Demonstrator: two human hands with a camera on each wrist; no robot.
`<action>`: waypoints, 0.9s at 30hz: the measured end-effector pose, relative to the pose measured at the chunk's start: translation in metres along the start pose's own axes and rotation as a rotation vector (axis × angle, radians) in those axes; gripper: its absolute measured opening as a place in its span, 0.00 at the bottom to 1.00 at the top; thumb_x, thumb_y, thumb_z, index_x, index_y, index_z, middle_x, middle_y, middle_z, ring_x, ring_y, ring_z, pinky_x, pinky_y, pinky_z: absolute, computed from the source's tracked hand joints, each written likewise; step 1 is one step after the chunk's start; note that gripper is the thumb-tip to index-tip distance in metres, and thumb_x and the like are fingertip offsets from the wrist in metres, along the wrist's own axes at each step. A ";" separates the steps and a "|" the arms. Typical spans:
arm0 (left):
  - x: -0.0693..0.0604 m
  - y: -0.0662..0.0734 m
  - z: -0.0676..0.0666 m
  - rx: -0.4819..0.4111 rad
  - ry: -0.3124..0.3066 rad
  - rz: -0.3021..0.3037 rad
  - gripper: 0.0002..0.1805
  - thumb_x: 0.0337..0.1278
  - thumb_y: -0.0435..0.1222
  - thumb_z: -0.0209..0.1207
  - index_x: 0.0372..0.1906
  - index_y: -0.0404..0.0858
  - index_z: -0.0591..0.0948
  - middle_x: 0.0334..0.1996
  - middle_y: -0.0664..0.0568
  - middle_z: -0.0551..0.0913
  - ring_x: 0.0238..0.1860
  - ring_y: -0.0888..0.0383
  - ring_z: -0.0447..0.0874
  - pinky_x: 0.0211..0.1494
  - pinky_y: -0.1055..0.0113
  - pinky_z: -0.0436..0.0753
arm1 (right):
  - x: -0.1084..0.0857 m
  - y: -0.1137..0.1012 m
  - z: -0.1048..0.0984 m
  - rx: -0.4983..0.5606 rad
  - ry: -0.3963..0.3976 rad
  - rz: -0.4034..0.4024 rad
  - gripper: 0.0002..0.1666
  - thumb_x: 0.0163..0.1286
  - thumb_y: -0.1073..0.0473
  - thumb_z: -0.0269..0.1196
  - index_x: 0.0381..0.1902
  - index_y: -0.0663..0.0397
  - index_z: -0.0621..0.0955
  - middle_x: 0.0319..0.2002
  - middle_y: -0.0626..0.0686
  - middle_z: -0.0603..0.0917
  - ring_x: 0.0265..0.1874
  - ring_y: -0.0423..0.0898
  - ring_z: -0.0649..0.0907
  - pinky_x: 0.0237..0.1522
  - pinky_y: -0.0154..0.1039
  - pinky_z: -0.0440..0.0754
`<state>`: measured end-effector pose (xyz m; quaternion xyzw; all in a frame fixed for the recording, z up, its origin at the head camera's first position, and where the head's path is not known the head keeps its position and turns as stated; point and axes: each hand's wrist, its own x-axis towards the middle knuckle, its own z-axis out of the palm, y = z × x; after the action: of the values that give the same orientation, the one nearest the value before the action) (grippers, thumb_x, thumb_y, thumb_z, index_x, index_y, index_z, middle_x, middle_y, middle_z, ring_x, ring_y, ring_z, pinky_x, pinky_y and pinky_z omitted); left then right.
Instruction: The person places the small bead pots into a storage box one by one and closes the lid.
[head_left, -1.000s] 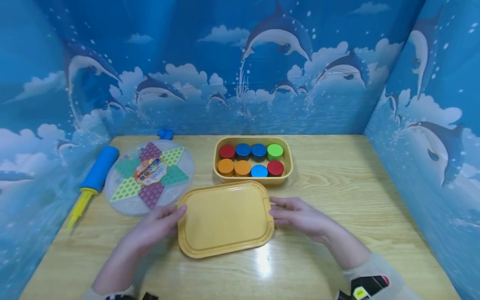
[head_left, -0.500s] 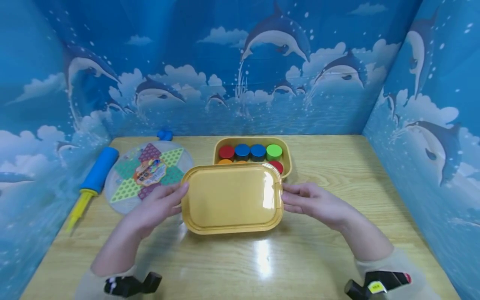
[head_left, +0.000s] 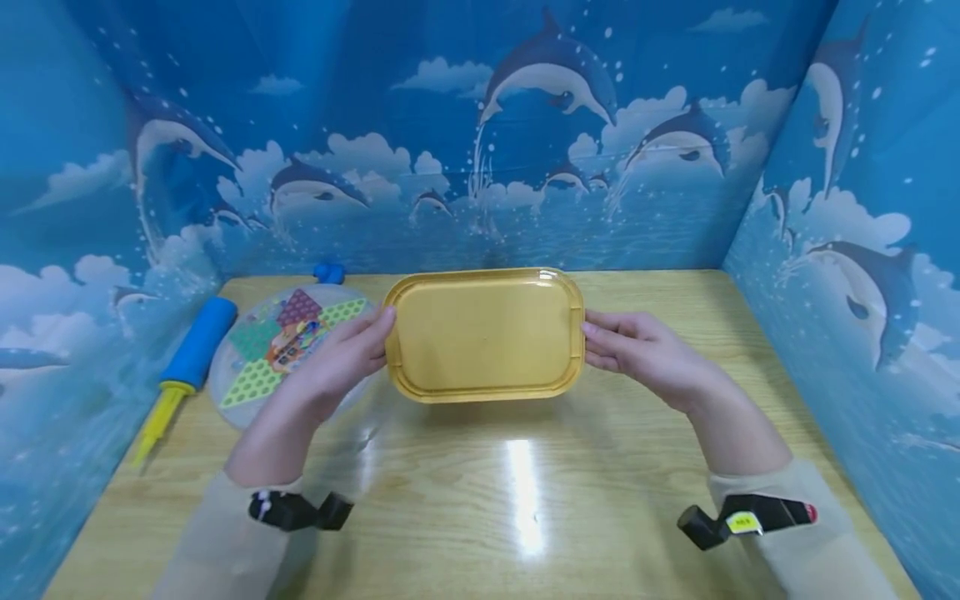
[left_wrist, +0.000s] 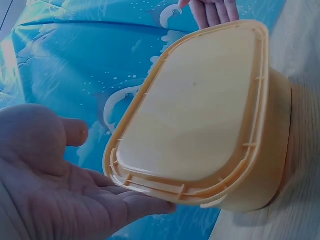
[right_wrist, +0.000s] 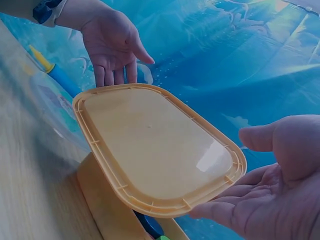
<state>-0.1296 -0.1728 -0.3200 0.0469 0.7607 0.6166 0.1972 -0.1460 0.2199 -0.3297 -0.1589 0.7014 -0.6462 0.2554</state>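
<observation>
A flat yellow lid (head_left: 486, 337) with rounded corners hangs over the yellow box and hides it in the head view. My left hand (head_left: 341, 362) carries its left end on straight fingers, and my right hand (head_left: 645, 354) bears the right end likewise. In the wrist views both thumbs stand away from the rim. Beneath the lid, the box wall (left_wrist: 275, 165) shows in the left wrist view. A gap is visible in the right wrist view, where the box (right_wrist: 107, 205) holds a dark blue piece (right_wrist: 149, 224) and a bit of green.
At the left lies a round Chinese checkers board (head_left: 255, 350), partly behind my left arm. Beside it is a blue and yellow hand pump (head_left: 198, 342). A small blue object (head_left: 329, 273) sits by the back wall. Dolphin-print cloth (head_left: 480, 133) walls enclose the wooden table (head_left: 465, 508).
Both hands have carried the lid away from me, up over the box. The coloured round pieces seen earlier are now covered in the head view.
</observation>
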 end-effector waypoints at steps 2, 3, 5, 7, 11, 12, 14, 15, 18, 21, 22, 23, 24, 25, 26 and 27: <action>0.007 0.002 0.001 0.001 0.019 0.016 0.40 0.88 0.54 0.40 0.85 0.31 0.46 0.85 0.40 0.45 0.82 0.42 0.51 0.84 0.48 0.57 | 0.004 -0.002 -0.001 0.000 0.030 0.001 0.36 0.89 0.54 0.50 0.79 0.77 0.56 0.82 0.67 0.56 0.76 0.59 0.67 0.71 0.43 0.75; 0.010 0.003 0.002 0.016 0.034 0.022 0.40 0.88 0.54 0.40 0.85 0.31 0.47 0.85 0.41 0.46 0.83 0.43 0.51 0.84 0.48 0.57 | 0.006 -0.003 -0.002 0.003 0.046 0.003 0.36 0.89 0.53 0.50 0.79 0.77 0.57 0.82 0.67 0.56 0.76 0.59 0.67 0.71 0.43 0.74; 0.017 0.003 0.004 0.053 0.077 0.027 0.42 0.87 0.56 0.40 0.84 0.31 0.49 0.84 0.40 0.49 0.83 0.43 0.50 0.85 0.48 0.56 | 0.009 -0.004 -0.003 0.005 0.080 0.006 0.36 0.90 0.52 0.49 0.79 0.76 0.59 0.81 0.66 0.58 0.77 0.59 0.67 0.71 0.43 0.74; 0.023 0.003 0.006 0.088 0.127 0.030 0.44 0.85 0.59 0.41 0.84 0.31 0.50 0.84 0.41 0.49 0.83 0.44 0.50 0.84 0.49 0.57 | 0.014 -0.004 -0.003 0.008 0.111 0.002 0.35 0.90 0.51 0.47 0.78 0.76 0.61 0.80 0.66 0.61 0.76 0.59 0.67 0.72 0.43 0.74; 0.036 -0.001 0.010 0.044 0.207 0.121 0.41 0.85 0.58 0.43 0.81 0.29 0.59 0.83 0.43 0.55 0.82 0.49 0.55 0.83 0.55 0.62 | 0.022 -0.004 -0.003 0.028 0.198 -0.007 0.36 0.90 0.49 0.44 0.79 0.75 0.59 0.78 0.68 0.63 0.77 0.59 0.67 0.74 0.46 0.71; 0.039 -0.003 0.011 0.019 0.227 0.149 0.40 0.85 0.58 0.44 0.80 0.29 0.62 0.82 0.43 0.58 0.81 0.50 0.57 0.82 0.56 0.64 | 0.024 -0.005 -0.003 0.040 0.222 -0.010 0.38 0.90 0.48 0.43 0.79 0.75 0.58 0.78 0.69 0.62 0.77 0.59 0.66 0.75 0.47 0.70; 0.044 -0.006 0.014 -0.032 0.274 0.205 0.38 0.85 0.57 0.44 0.76 0.28 0.70 0.79 0.43 0.64 0.80 0.52 0.61 0.81 0.59 0.67 | 0.028 -0.005 -0.003 0.062 0.280 -0.006 0.42 0.89 0.43 0.43 0.80 0.75 0.56 0.79 0.70 0.60 0.78 0.60 0.64 0.77 0.48 0.68; 0.046 -0.008 0.015 -0.059 0.298 0.228 0.38 0.85 0.57 0.44 0.74 0.27 0.72 0.78 0.42 0.67 0.79 0.52 0.63 0.80 0.59 0.68 | 0.029 -0.005 -0.002 0.072 0.308 -0.009 0.44 0.88 0.41 0.43 0.80 0.75 0.55 0.79 0.71 0.59 0.78 0.60 0.63 0.77 0.48 0.67; 0.053 -0.012 0.020 -0.121 0.388 0.275 0.39 0.84 0.60 0.43 0.71 0.29 0.75 0.75 0.41 0.71 0.76 0.51 0.69 0.78 0.59 0.72 | 0.034 -0.005 -0.001 0.112 0.380 -0.031 0.47 0.87 0.38 0.44 0.80 0.76 0.55 0.79 0.72 0.58 0.79 0.60 0.62 0.78 0.48 0.66; 0.060 -0.014 0.027 -0.198 0.473 0.337 0.39 0.84 0.60 0.43 0.70 0.29 0.76 0.71 0.40 0.75 0.72 0.49 0.74 0.76 0.57 0.75 | 0.038 -0.005 0.001 0.161 0.446 -0.089 0.47 0.86 0.38 0.46 0.78 0.77 0.56 0.78 0.73 0.58 0.79 0.60 0.61 0.78 0.49 0.65; 0.062 -0.015 0.029 -0.222 0.504 0.357 0.40 0.83 0.60 0.43 0.66 0.26 0.79 0.70 0.41 0.76 0.72 0.50 0.75 0.75 0.56 0.76 | 0.040 -0.006 0.002 0.177 0.471 -0.109 0.46 0.86 0.39 0.47 0.78 0.76 0.57 0.78 0.73 0.58 0.79 0.60 0.61 0.78 0.49 0.64; 0.065 -0.016 0.032 -0.245 0.533 0.380 0.41 0.83 0.60 0.44 0.57 0.23 0.84 0.62 0.39 0.83 0.66 0.51 0.82 0.74 0.57 0.77 | 0.041 -0.006 0.003 0.189 0.498 -0.129 0.46 0.86 0.39 0.48 0.77 0.77 0.58 0.77 0.73 0.59 0.78 0.60 0.62 0.78 0.50 0.64; 0.067 -0.016 0.034 -0.271 0.566 0.400 0.42 0.83 0.60 0.45 0.45 0.21 0.86 0.52 0.38 0.89 0.63 0.53 0.84 0.74 0.56 0.77 | 0.043 -0.006 0.004 0.203 0.523 -0.147 0.45 0.86 0.39 0.48 0.77 0.77 0.60 0.77 0.73 0.60 0.78 0.60 0.62 0.77 0.51 0.65; 0.069 -0.016 0.036 -0.293 0.600 0.416 0.43 0.83 0.60 0.45 0.33 0.21 0.84 0.40 0.39 0.90 0.60 0.56 0.86 0.74 0.57 0.77 | 0.044 -0.005 0.005 0.212 0.545 -0.163 0.44 0.86 0.40 0.49 0.76 0.76 0.61 0.76 0.73 0.61 0.77 0.59 0.63 0.77 0.51 0.65; 0.071 -0.016 0.038 -0.316 0.629 0.431 0.44 0.82 0.60 0.46 0.22 0.24 0.79 0.27 0.41 0.85 0.49 0.59 0.88 0.73 0.58 0.78 | 0.046 -0.005 0.007 0.222 0.566 -0.176 0.43 0.86 0.40 0.50 0.75 0.76 0.63 0.75 0.73 0.62 0.77 0.59 0.64 0.77 0.51 0.66; 0.073 -0.016 0.040 -0.337 0.654 0.449 0.43 0.82 0.60 0.48 0.15 0.29 0.71 0.18 0.45 0.76 0.36 0.61 0.84 0.72 0.60 0.79 | 0.047 -0.005 0.008 0.230 0.585 -0.187 0.42 0.86 0.41 0.50 0.74 0.76 0.65 0.75 0.72 0.63 0.76 0.58 0.65 0.77 0.51 0.66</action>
<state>-0.1796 -0.1168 -0.3597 -0.0194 0.6427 0.7424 -0.1883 -0.1807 0.1868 -0.3324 -0.0005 0.6497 -0.7602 -0.0011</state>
